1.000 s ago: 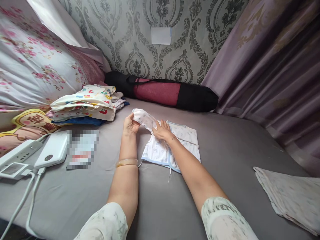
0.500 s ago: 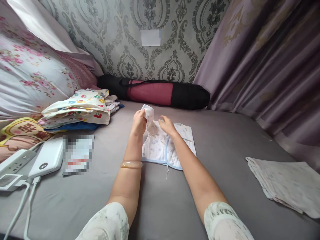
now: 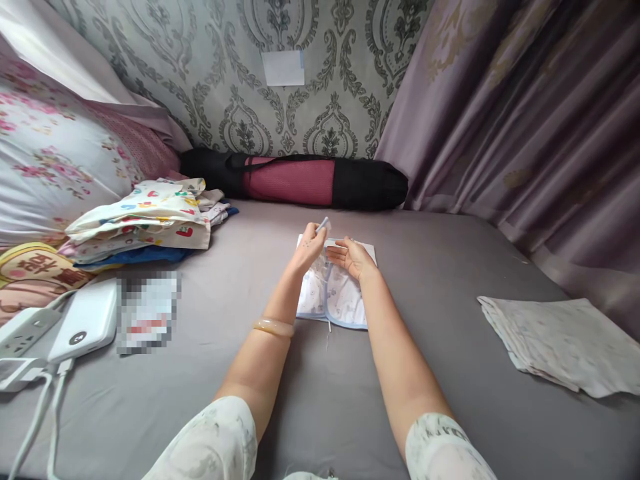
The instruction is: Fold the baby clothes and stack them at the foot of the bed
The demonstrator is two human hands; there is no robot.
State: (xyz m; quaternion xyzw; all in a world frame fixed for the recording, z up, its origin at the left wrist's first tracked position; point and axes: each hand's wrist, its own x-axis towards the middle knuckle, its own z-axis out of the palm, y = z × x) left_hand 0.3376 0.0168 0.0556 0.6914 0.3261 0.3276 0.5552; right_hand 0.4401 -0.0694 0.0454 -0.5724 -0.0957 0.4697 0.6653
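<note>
I can see the little white shirt with blue trim (image 3: 313,293) out in the middle of the gray bed (image 3: 425,280), well apart from the long bag (image 3: 287,181) by the far edge and the pile of clothes (image 3: 145,207) near the far left corner. The left hand (image 3: 307,250) pinches a bit of the shirt and holds it up, while the right hand (image 3: 354,259) is open close beside it, maybe touching, but I can't tell. It looks like the folding-in part, so the next move calls for laying that bit flat and smoothing it gently.

Left hand (image 3: 309,247) curled, right hand (image 3: 352,259) outstretched.
</note>
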